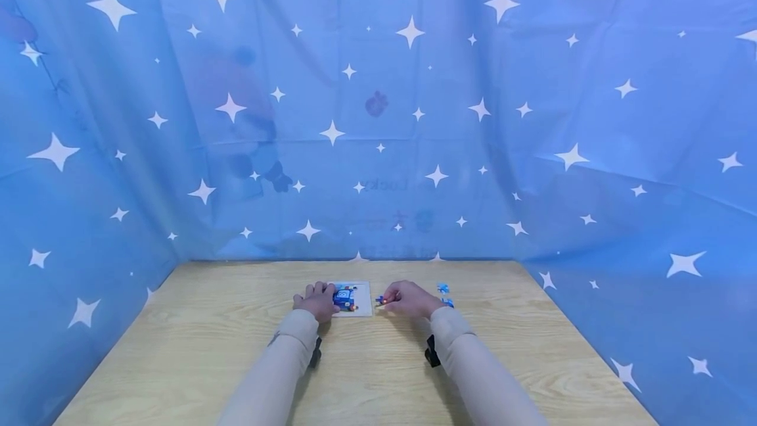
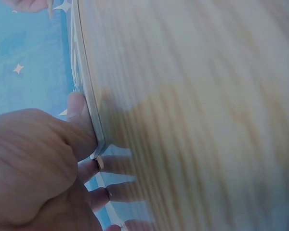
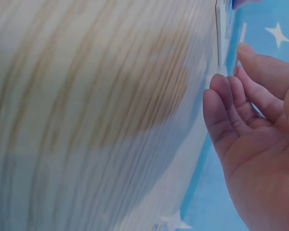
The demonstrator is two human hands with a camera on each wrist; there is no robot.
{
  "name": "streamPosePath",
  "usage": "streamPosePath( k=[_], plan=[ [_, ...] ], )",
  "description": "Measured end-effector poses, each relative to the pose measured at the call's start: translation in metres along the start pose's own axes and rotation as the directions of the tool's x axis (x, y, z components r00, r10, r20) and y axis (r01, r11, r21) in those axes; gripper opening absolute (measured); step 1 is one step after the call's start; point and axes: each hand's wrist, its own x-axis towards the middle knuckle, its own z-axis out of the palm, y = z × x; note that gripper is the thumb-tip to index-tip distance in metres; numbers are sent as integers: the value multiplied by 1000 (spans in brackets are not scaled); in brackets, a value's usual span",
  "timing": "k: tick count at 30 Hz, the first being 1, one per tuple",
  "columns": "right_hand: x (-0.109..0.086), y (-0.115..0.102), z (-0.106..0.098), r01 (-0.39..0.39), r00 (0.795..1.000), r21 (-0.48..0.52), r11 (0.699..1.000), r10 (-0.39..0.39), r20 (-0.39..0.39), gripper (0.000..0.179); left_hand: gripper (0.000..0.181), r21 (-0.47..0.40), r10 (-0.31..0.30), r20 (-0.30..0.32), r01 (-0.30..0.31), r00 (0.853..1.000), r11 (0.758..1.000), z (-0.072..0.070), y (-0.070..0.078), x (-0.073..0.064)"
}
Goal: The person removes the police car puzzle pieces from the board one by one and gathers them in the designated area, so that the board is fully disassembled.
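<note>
A jigsaw board [image 1: 364, 301] with a white rim lies flat on the table, partly filled with a blue cartoon vehicle picture [image 1: 344, 297]. At its left side rests my left hand [image 1: 317, 301]. The left thumb [image 2: 79, 115] presses along the near edge by the corner, while the other fingertips touch the tabletop beyond it. Just right of the board, my right hand [image 1: 411, 299] pinches a small puzzle piece [image 1: 380, 300] between thumb and fingers; blue, yellow and red show on it. In the right wrist view that piece [image 3: 242, 36] appears edge-on, as a thin pale strip.
Loose blue puzzle pieces [image 1: 443, 288] lie to the right of my right hand, one partly behind the wrist. The wooden table [image 1: 378, 373] reaches back to a blue curtain [image 1: 378, 117] with white stars, which also runs along both sides.
</note>
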Motion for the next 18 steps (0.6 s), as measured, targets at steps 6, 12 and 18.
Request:
streamPosePath(
  k=[6,12,18],
  plan=[
    [-4,7,-5,-18,1000,-3,1000,18,-7,8,53,3,-5,0,5,1000,1000,-3,1,0],
    [-9,17,-10,-46,999,-17,999,46,-17,6,52,-13,-1,-5,1,1000,1000,0,0,-1],
    [-14,26,-15,-53,998,-8,999,52,-20,6,53,4,18,-21,-18,1000,1000,-1,-2,-5]
  ],
)
